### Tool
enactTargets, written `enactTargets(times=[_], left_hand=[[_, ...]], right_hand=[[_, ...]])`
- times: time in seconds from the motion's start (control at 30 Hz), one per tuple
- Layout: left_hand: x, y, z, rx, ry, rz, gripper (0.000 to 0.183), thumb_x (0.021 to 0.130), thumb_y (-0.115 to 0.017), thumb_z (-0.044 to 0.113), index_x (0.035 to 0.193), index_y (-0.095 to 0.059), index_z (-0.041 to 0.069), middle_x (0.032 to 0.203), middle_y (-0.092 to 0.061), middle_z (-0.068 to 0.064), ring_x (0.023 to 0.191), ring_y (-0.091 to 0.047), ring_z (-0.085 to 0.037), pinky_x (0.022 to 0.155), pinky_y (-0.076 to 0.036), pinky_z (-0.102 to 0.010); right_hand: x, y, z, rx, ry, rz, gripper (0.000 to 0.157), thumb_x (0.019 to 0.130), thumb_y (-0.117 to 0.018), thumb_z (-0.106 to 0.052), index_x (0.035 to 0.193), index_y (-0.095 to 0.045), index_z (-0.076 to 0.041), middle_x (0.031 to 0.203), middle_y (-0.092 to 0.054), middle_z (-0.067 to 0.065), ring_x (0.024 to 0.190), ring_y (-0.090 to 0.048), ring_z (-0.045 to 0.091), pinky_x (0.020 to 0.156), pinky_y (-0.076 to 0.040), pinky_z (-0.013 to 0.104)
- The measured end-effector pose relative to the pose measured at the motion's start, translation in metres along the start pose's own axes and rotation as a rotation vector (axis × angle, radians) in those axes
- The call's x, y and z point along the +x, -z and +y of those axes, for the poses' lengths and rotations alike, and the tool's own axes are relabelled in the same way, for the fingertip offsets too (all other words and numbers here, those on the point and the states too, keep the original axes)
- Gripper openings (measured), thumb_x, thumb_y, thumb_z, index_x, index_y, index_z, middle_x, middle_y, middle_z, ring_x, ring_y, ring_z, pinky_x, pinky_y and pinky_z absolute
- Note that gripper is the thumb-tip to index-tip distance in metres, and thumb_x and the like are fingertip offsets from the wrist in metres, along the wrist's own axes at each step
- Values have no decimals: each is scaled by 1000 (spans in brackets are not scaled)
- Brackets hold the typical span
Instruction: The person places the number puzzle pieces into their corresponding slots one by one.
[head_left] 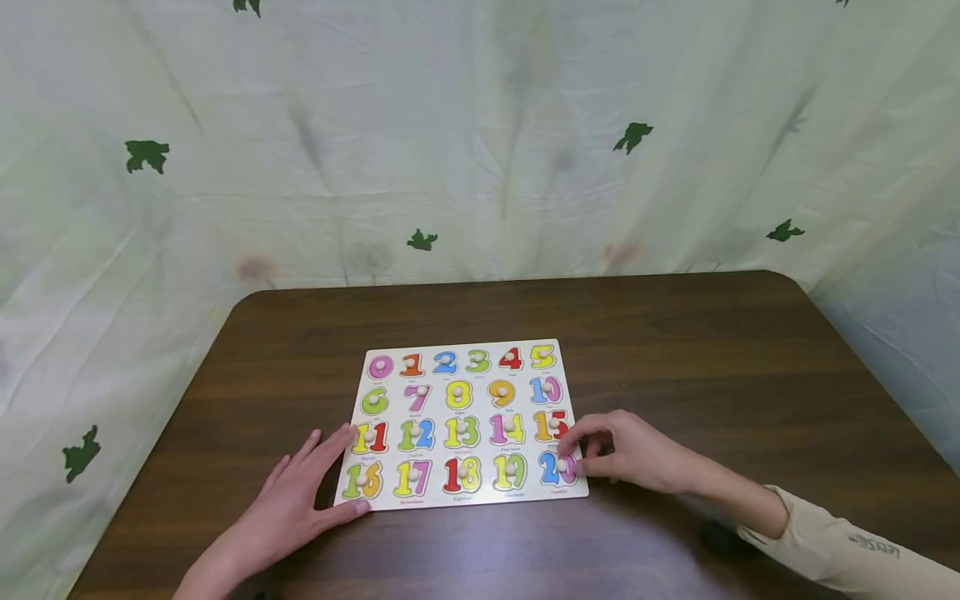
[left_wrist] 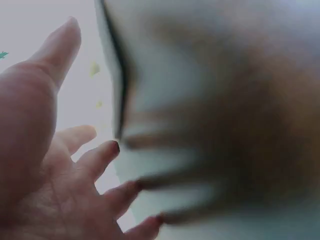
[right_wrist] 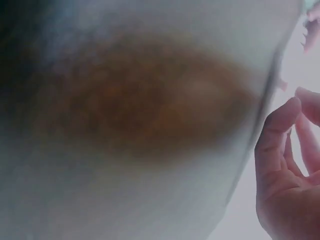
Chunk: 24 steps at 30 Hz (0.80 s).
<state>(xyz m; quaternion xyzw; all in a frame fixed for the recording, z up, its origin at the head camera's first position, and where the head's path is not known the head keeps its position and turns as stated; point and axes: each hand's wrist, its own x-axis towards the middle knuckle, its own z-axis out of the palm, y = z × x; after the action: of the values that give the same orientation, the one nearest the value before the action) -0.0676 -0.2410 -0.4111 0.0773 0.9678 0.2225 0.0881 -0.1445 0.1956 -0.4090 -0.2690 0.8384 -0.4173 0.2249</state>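
While every numeral sits in its slot, the number puzzle board lies flat near the front middle of the bench, a pale rectangular tray with rounded corners. Four rows of bright cut-out numbers fill it: 0 to 5 along the far row, 6 to 10 next, then 11 to 15, and 16 to 20 nearest the person. The pieces come in pink, orange, blue, green, red and yellow, and most carry a small pale round knob at their middle; tiny printed words run under each number, too small to read.

At the near right corner, the "20" piece is blue and pink. The right hand reaches in from the right edge of the board, its fingers curled down over that piece with the thumb and fingertips closing on its knob; the piece lies level in its slot. A beige sleeve covers the right forearm.

On the other side, the left hand lies flat on the bench with fingers spread and straight, holding nothing, its fingertips touching the board's left edge beside the "11" and "16". Both wrist views are badly blurred and show only parts of each hand.

Behind the dark wood-grain bench hangs a pale cloth backdrop dotted with small green leaf shapes.
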Motion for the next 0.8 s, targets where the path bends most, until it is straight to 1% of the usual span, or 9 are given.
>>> enactTargets(times=[0.1, 0.17, 0.23, 0.3, 0.37, 0.47, 0.57, 0.7, 0.8], left_hand=[[2, 12, 5, 22, -31, 51, 93, 81, -74, 56, 152, -35, 12, 151, -40, -18, 138, -30, -49, 100, -27, -74], [5, 22, 11, 68, -36, 94, 91, 83, -76, 49, 153, -32, 10, 152, -38, -20, 138, -30, -49, 101, -28, -72], [9, 30, 16, 131, -43, 148, 92, 85, -75, 45, 155, -28, 8, 153, -35, -20, 140, -29, -47, 103, -27, -71], [14, 37, 22, 193, -48, 198, 93, 87, -73, 43, 157, -22, 8, 156, -30, -20, 143, -23, -44, 105, -25, -69], [19, 41, 26, 255, -50, 245, 92, 91, -68, 44, 158, -17, 9, 160, -23, -18, 146, -15, -41, 107, -23, -68], [28, 42, 31, 335, -27, 288, 88, 95, -58, 48, 159, -10, 10, 163, -12, -14, 149, -3, -36, 111, -15, -66], [35, 41, 35, 373, 15, 286, 84, 98, -50, 51, 158, -10, 8, 164, -8, -14, 149, 1, -37, 113, -7, -65], [38, 39, 36, 367, 40, 267, 83, 99, -46, 52, 158, -12, 5, 163, -9, -16, 148, 0, -40, 112, -1, -65], [37, 38, 34, 359, 48, 252, 83, 98, -46, 53, 158, -12, 5, 163, -9, -17, 148, 0, -40, 112, 1, -65]], right_hand=[[-9, 10, -7, -83, -14, 138, 25, 90, -74, -29, 113, -71, -21, 92, -67, -6, 74, -59, 14, 61, -52, 28], [-16, 17, -14, -202, -15, 266, 35, 92, -70, -38, 122, -68, -20, 111, -66, -4, 94, -62, 19, 75, -54, 36], [-21, 24, -21, -357, -13, 390, 48, 93, -66, -45, 133, -62, -17, 129, -60, 2, 114, -57, 27, 90, -49, 48], [-25, 31, -26, -512, -26, 485, 62, 94, -61, -52, 144, -51, -16, 150, -44, 5, 135, -41, 32, 101, -37, 59], [-28, 37, -28, -630, -52, 533, 73, 95, -57, -55, 153, -38, -15, 159, -29, 9, 145, -25, 34, 108, -25, 63], [-31, 42, -29, -724, -119, 538, 84, 94, -52, -61, 158, -21, -16, 164, -12, 9, 150, -5, 32, 114, -11, 61], [-33, 42, -26, -744, -183, 487, 89, 94, -48, -65, 159, -11, -15, 164, -3, 10, 149, 7, 32, 116, 2, 59], [-33, 41, -21, -740, -233, 426, 93, 94, -44, -69, 159, -7, -14, 164, 1, 10, 148, 11, 34, 114, 3, 62], [-33, 40, -20, -733, -248, 416, 94, 93, -43, -70, 159, -6, -14, 164, 0, 11, 148, 11, 35, 114, 1, 63]])
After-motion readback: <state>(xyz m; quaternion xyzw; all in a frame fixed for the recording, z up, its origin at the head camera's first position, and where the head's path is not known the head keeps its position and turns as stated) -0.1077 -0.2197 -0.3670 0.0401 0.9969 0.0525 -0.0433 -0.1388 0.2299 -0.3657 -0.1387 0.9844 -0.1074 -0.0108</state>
